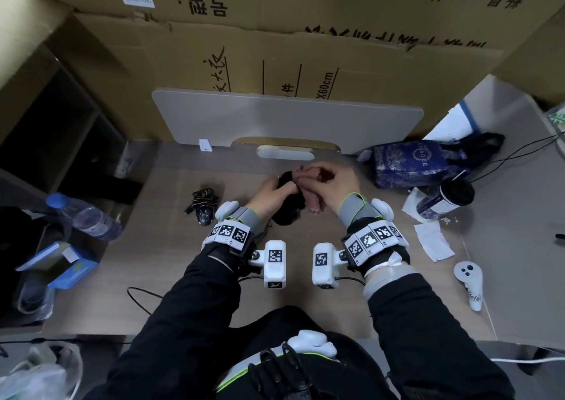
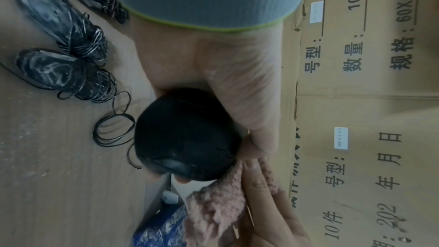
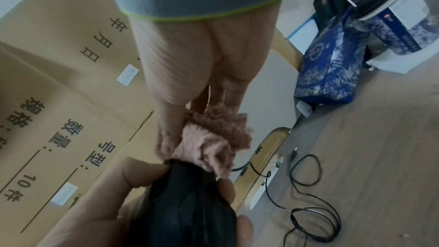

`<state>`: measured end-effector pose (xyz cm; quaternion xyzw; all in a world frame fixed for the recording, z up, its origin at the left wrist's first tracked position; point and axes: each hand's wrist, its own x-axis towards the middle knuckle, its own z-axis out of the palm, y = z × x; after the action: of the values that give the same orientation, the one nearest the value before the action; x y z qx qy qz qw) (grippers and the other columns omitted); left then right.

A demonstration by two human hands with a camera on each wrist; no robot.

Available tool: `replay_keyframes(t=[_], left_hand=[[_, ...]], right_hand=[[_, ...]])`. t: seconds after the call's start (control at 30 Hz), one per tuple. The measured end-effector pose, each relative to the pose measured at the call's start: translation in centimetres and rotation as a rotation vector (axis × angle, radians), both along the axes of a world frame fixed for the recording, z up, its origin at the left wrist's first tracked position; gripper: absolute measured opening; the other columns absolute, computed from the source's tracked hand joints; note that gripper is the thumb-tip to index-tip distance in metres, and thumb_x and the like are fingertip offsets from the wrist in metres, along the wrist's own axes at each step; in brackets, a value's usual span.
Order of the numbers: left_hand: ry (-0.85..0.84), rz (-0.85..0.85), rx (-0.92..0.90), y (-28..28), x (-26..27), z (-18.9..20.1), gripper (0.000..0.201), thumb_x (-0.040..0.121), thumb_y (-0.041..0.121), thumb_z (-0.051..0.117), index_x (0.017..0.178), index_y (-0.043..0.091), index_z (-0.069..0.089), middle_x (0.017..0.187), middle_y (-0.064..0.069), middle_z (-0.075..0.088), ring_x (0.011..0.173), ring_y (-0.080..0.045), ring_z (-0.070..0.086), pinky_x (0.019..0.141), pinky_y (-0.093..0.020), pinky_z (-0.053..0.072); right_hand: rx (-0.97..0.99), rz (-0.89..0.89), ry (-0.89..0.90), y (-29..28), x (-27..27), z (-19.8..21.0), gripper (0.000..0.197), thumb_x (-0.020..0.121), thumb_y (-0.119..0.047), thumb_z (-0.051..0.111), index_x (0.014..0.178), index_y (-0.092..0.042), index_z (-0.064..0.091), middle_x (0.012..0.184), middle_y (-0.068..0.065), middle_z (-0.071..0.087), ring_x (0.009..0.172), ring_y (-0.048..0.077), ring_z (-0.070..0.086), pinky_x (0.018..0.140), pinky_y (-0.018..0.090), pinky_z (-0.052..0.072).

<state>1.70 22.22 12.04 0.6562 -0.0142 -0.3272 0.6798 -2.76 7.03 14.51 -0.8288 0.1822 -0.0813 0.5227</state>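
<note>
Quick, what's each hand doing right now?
Left hand: gripping the black mouse.
Right hand: pinching the pink fuzzy cloth against it.

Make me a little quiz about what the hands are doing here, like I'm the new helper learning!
1. Pick one: what does the right hand pinch? A) a pink fluffy cloth B) a water bottle C) a white controller
2. True or false: the left hand holds nothing.
3. Fill the gap: the blue patterned bag lies on the person's ____ side.

Key: 1) A. 2) False: the left hand grips a black rounded object, right against the cloth. 3) right.
</note>
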Motion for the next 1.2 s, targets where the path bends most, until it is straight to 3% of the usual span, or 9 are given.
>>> replay_keyframes(t=[0.17, 0.27, 0.47, 0.57, 0.67, 0.8, 1.0, 1.1, 1.2], left_hand=[[0.029, -0.011, -0.011, 0.0, 0.2, 0.3, 0.046, 0.076, 0.023, 0.064, 0.116, 0.003, 0.058, 0.087, -0.011, 0.068, 0.068, -0.019, 0.069, 0.059, -0.032, 0.056], [0.078, 0.023, -0.042, -0.1, 0.4, 0.3, 0.033, 0.086, 0.017, 0.066, 0.116, 0.004, 0.059, 0.090, -0.013, 0.069, 0.066, -0.020, 0.070, 0.056, -0.031, 0.057], [0.034, -0.005, -0.023, -0.2, 0.0, -0.2, 0.027, 0.094, 0.010, 0.055, 0.119, 0.000, 0.054, 0.087, -0.013, 0.066, 0.061, -0.014, 0.069, 0.053, -0.029, 0.055], [-0.012, 0.005, 0.007, -0.2, 0.0, -0.2, 0.046, 0.077, 0.029, 0.061, 0.116, 0.005, 0.059, 0.090, -0.009, 0.069, 0.076, -0.019, 0.069, 0.063, -0.031, 0.055], [-0.046, -0.018, 0.004, 0.0, 0.1, -0.2, 0.048, 0.076, 0.028, 0.058, 0.117, 0.002, 0.060, 0.092, -0.012, 0.070, 0.077, -0.019, 0.069, 0.063, -0.029, 0.056], [-0.095, -0.089, -0.006, 0.2, 0.0, -0.1, 0.024, 0.079, 0.024, 0.057, 0.099, 0.014, 0.065, 0.090, -0.011, 0.071, 0.077, -0.017, 0.070, 0.071, -0.032, 0.058], [-0.172, -0.112, 0.026, 0.3, 0.5, 0.0, 0.025, 0.082, 0.027, 0.059, 0.101, 0.013, 0.067, 0.096, -0.015, 0.070, 0.088, -0.026, 0.066, 0.087, -0.051, 0.055], [-0.189, -0.124, 0.046, 0.3, 0.4, -0.1, 0.018, 0.081, 0.025, 0.059, 0.095, 0.017, 0.068, 0.094, -0.015, 0.071, 0.087, -0.028, 0.067, 0.088, -0.057, 0.054], [-0.189, -0.139, 0.058, 0.3, 0.4, 0.1, 0.021, 0.082, 0.024, 0.061, 0.099, 0.013, 0.068, 0.096, -0.017, 0.071, 0.087, -0.029, 0.067, 0.086, -0.053, 0.055]], right_hand=[[-0.168, -0.174, 0.084, -0.6, 0.1, 0.2, 0.024, 0.079, -0.044, 0.074, 0.094, -0.026, 0.071, 0.091, -0.002, 0.072, 0.087, 0.021, 0.065, 0.078, 0.029, 0.052], [-0.143, -0.188, 0.071, 0.0, -0.4, -0.2, 0.023, 0.083, -0.045, 0.070, 0.094, -0.025, 0.067, 0.090, -0.001, 0.070, 0.086, 0.024, 0.064, 0.078, 0.031, 0.051], [0.007, -0.101, 0.039, 0.3, -0.5, 0.5, 0.019, 0.095, -0.033, 0.060, 0.107, -0.022, 0.071, 0.085, 0.002, 0.069, 0.079, 0.012, 0.066, 0.074, 0.028, 0.051], [0.068, 0.060, 0.085, 0.3, -0.5, 0.9, 0.021, 0.093, -0.013, 0.062, 0.113, -0.008, 0.069, 0.068, 0.002, 0.062, 0.047, -0.005, 0.054, 0.051, 0.020, 0.044], [0.024, 0.171, 0.038, 0.5, -0.6, 1.2, 0.029, 0.087, -0.008, 0.070, 0.116, -0.012, 0.071, 0.072, -0.010, 0.068, 0.058, -0.005, 0.058, 0.063, 0.015, 0.046], [-0.090, 0.196, 0.034, 0.4, -0.3, 2.0, 0.045, 0.076, -0.010, 0.080, 0.118, -0.023, 0.069, 0.095, 0.005, 0.071, 0.084, 0.011, 0.064, 0.085, 0.021, 0.050], [-0.098, 0.278, 0.048, 0.4, -0.4, 2.2, 0.034, 0.082, -0.005, 0.072, 0.114, -0.018, 0.072, 0.094, -0.005, 0.071, 0.088, 0.004, 0.064, 0.080, 0.006, 0.045], [-0.069, 0.270, 0.065, 0.3, -0.6, 2.2, 0.031, 0.083, -0.006, 0.073, 0.112, -0.017, 0.073, 0.091, -0.005, 0.071, 0.082, -0.001, 0.064, 0.079, 0.012, 0.048], [-0.056, 0.225, 0.116, 0.1, -0.4, 2.4, 0.019, 0.079, -0.012, 0.078, 0.094, -0.021, 0.075, 0.076, -0.005, 0.069, 0.064, 0.001, 0.062, 0.065, 0.018, 0.051]])
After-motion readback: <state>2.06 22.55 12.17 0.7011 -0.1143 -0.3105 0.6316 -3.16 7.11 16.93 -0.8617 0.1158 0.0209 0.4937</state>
